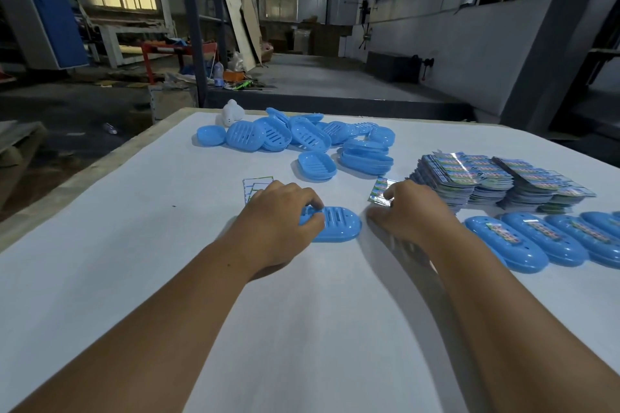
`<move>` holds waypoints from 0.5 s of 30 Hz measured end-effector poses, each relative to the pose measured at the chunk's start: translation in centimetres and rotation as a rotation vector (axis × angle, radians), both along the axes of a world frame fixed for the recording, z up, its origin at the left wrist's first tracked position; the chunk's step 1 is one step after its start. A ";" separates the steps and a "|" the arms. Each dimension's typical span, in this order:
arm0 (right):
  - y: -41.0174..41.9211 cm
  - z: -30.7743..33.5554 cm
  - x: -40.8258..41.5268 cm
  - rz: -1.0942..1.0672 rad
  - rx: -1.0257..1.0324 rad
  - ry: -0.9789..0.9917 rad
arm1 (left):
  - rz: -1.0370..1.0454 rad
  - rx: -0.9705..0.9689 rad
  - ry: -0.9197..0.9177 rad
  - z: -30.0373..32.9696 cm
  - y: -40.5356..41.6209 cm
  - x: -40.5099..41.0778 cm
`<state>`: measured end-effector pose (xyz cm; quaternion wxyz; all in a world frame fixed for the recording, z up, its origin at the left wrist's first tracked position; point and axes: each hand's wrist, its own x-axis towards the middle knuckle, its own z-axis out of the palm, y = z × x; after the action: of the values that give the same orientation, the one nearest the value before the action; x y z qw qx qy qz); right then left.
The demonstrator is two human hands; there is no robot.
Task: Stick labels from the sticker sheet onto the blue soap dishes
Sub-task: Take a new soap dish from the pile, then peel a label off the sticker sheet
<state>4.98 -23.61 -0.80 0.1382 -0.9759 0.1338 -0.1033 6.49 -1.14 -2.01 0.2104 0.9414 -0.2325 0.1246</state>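
The white worktop (141, 261) carries everything, and no print on any label here is sharp enough to read; the stickers show only as small multicoloured blocks. Toward its far edge lies a loose heap of blue soap dishes (302, 136), with a white object (232, 112) just behind it. Near the right edge stand stacks of sticker sheets (496, 183), and in front of them a row of labelled dishes (536, 241), each bearing a colourful strip along its top. At the middle of the worktop one soap dish (339, 223) lies slotted side up under the left hand (280, 221), whose curled fingers grip its left end. Beside its right end the right hand (407, 211) pinches a shiny label (380, 191) at its fingertips, thumb resting on the worktop. A used backing sheet (254, 187) peeks out just beyond the left hand.
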 end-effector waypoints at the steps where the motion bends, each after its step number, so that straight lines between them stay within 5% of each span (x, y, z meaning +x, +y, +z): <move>1: -0.1 0.0 0.0 -0.004 0.002 0.007 | 0.004 -0.013 -0.003 -0.1 0.0 0.0; 15: 1.5 -0.2 0.7 0.024 -0.005 -0.056 | 0.024 -0.019 -0.028 -0.3 -0.5 0.2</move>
<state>5.66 -22.07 -1.01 0.1404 -0.9745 0.1179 -0.1291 6.70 -1.62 -2.26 0.2147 0.9401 -0.2231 0.1426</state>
